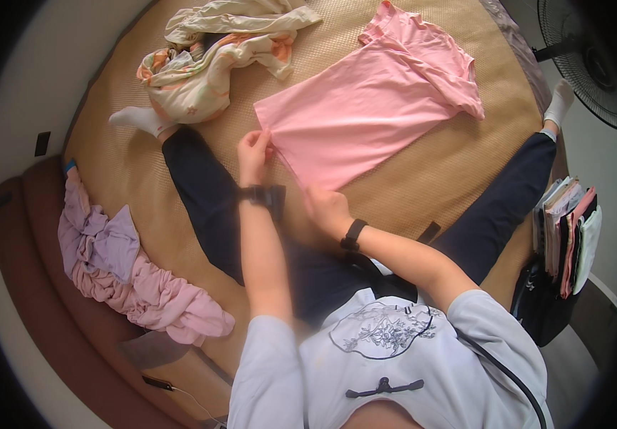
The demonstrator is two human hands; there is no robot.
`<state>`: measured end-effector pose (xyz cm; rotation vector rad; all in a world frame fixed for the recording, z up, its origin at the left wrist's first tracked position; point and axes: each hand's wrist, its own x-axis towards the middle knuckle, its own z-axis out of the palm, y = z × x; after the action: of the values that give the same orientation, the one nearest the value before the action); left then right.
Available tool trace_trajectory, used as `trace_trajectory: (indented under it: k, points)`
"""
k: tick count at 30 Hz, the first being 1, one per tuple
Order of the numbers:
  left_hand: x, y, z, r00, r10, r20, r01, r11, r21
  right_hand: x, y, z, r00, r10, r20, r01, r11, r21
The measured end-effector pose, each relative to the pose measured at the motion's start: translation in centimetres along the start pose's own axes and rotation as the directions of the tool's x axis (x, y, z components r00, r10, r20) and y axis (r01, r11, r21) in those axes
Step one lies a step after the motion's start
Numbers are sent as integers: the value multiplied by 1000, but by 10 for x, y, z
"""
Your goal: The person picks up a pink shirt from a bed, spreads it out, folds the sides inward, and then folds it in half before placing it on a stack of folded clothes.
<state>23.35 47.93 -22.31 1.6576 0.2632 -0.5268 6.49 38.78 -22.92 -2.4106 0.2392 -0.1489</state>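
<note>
A pink short-sleeved shirt (362, 102) lies spread on the woven mat (421, 166) between my outstretched legs, its sleeve and collar end pointing away to the upper right. My left hand (254, 153) pinches the near edge of the shirt close to its left corner. At the other end of that edge, my right hand (330, 209) grips the corner nearest me, with the fingertips partly hidden. The cloth is drawn fairly flat between the two hands, while folds bunch up around the far sleeve.
A crumpled cream and orange cloth (196, 80) lies at upper left. Pink and lilac bedding (147, 289) is heaped by the brown headboard (24, 257). Folded clothes (565, 230) stand stacked on a black bag (544, 311) at right, below a fan (592, 64). A phone-like device (157, 382) sits lower left.
</note>
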Motion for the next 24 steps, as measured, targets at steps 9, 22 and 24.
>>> trace_trajectory:
  k: [9,22,24]
  points:
    - [5,-4,-2,1000,-8,-9,9,999,34,11,3,-4,998,60,-25,-62,994,-95]
    - [10,-2,-4,997,-74,-20,75,996,43,10,4,-2,997,-73,30,75,995,-69]
    - [9,-1,-3,997,-69,-23,70,996,50,8,5,-3,997,-80,17,81,996,-40]
